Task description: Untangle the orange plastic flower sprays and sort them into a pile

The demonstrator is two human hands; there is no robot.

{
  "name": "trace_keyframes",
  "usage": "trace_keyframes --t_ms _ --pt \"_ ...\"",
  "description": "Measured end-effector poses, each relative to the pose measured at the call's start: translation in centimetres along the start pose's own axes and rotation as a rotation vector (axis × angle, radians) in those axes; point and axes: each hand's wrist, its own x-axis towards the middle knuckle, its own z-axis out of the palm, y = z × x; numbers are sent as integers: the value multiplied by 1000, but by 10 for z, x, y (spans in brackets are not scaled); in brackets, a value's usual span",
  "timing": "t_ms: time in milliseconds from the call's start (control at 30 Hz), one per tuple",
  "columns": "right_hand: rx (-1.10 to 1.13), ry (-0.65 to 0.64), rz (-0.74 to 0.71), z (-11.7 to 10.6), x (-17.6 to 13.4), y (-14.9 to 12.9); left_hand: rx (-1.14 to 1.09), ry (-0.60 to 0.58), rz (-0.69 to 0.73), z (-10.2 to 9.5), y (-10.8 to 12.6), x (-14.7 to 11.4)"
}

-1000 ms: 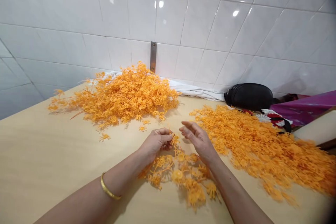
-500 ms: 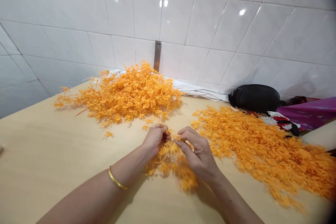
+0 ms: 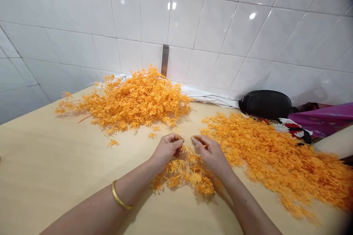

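My left hand (image 3: 168,149) pinches the thin stem of an orange artificial flower sprig (image 3: 176,170) between thumb and forefinger. The sprig's branches, with small spidery florets, hang below and between both hands over the table. Just to the right, my right hand (image 3: 211,153) has its thumb and fingers brought together, a small gap from the left fingertips. Whatever lies between the right fingertips is too small to make out. A gold bangle (image 3: 119,195) circles my left wrist.
One heap of orange sprigs (image 3: 140,99) lies at the back of the wooden table (image 3: 55,176); another pile (image 3: 270,150) spreads along the right. Loose florets (image 3: 113,143) lie near the first heap. A black pouch (image 3: 266,103) and purple cloth (image 3: 328,119) sit by the tiled wall.
My right hand has drawn slightly away from my left, widening the gap between their fingertips. The hanging sprig has shifted a little to the right and shows more clearly.
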Motion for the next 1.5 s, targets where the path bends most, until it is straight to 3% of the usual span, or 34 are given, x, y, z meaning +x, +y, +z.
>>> trace_keyframes --t_ms 67,133,267,367,467,533,667,767,833,933,1000,1067,1133,1233,1333,1400,1500 --pt "103 -171 13 8 -4 -8 12 -27 12 1 0 0" --pt "123 -211 13 14 -7 -12 19 -47 17 0 -1 0" --pt "-135 -15 -100 17 -10 -17 -7 -79 23 -1 -2 0" --pt "-481 87 -348 14 -11 -19 -52 -66 -19 1 0 -2" --pt "-679 69 -593 12 -13 -22 -73 -32 -50 5 1 -4" --pt "-671 78 -680 12 -16 -29 -70 8 -42 6 1 -2" --pt "-433 148 -800 10 -25 -52 -98 134 4 3 3 6" --pt "-351 292 -687 -1 -20 -48 -70 78 -13 0 3 7" --pt "-428 375 -428 -12 -11 -25 -43 19 -32 -3 3 5" --pt "-642 292 -115 -23 3 19 -25 -31 -47 -6 2 3" --pt "-750 276 -7 -26 7 37 -20 -62 -46 -8 2 3" --pt "-719 315 -31 -27 8 37 -25 -92 -46 -10 1 5" --pt "-537 295 -151 -26 6 25 -38 -111 -42 -12 1 6" --pt "-238 32 -242 -21 2 3 -61 -124 -27 -13 1 7" --pt "-156 -211 -199 -11 -3 -7 -55 -133 -19 -11 2 5" --pt "-134 -202 -159 -6 -4 -6 -47 -139 -8 -9 4 4" --pt "-11 9 -35 -6 -2 -3 -39 -75 55 -8 10 2"
